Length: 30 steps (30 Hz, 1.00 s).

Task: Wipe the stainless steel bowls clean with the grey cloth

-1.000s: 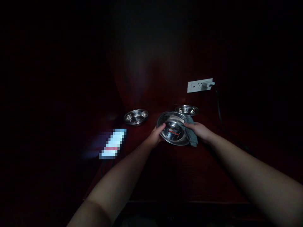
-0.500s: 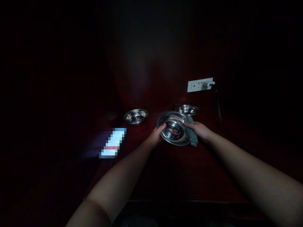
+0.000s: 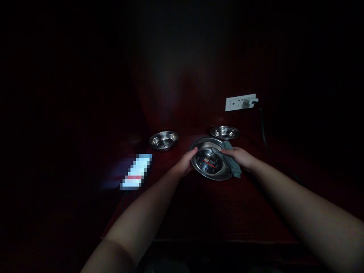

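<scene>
A shiny metal bowl (image 3: 209,175) with a small red and dark label inside is held tilted above the dark red table. My left hand (image 3: 185,162) grips its left rim, thumb over the edge. On the right, my right hand (image 3: 239,157) is closed on a grey-green cloth (image 3: 232,165), which is folded over the bowl's right rim. The right fingers behind the cloth are hidden. Two more metal bowls stand farther back: one bowl (image 3: 163,141) to the left, another bowl (image 3: 224,132) just behind the held one.
A lit, blurred-out screen (image 3: 136,171) lies at the left of the table (image 3: 222,216), with a thin cable below it. A white wall socket (image 3: 237,102) carries a plug (image 3: 251,100), and a dark cord (image 3: 263,131) hangs nearby. The surroundings are very dark.
The held bowl has dropped slightly and tilted more. The cloth has shifted a little to the right and down along the rim with my right hand. The other bowls have stayed put.
</scene>
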Tool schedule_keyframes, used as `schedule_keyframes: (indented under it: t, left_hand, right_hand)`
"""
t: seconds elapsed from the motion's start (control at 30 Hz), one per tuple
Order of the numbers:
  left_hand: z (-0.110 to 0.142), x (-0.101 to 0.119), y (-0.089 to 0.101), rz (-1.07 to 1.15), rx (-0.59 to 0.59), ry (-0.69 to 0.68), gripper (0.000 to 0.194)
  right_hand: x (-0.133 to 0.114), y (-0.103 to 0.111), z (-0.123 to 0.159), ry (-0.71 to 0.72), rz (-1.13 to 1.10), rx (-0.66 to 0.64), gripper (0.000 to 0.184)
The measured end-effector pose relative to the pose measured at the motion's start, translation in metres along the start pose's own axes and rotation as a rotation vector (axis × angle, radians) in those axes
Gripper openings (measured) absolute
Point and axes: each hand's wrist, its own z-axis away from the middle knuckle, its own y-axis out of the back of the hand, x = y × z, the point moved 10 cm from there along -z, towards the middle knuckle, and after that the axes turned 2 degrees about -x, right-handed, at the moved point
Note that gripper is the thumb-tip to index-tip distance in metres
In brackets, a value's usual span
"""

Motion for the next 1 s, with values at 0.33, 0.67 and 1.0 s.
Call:
schedule_keyframes:
  t: [0.33, 0.67, 1.0]
  left_hand:
    - [0.006, -0.006, -0.006, -0.04, -0.039, 0.127, 0.043]
    - [0.007, -0.011, -0.001, -0.093, -0.037, 0.171, 0.044]
    - [0.003, -0.008, -0.007, -0.032, -0.079, 0.089, 0.047]
  right_hand:
    - [-0.006, -0.007, 0.007, -0.004, 0.091, -0.057, 0.018]
    - [-0.01, -0.01, 0.006, 0.053, 0.134, -0.106, 0.027]
    - [-0.017, -0.007, 0.004, 0.117, 0.201, -0.061, 0.024]
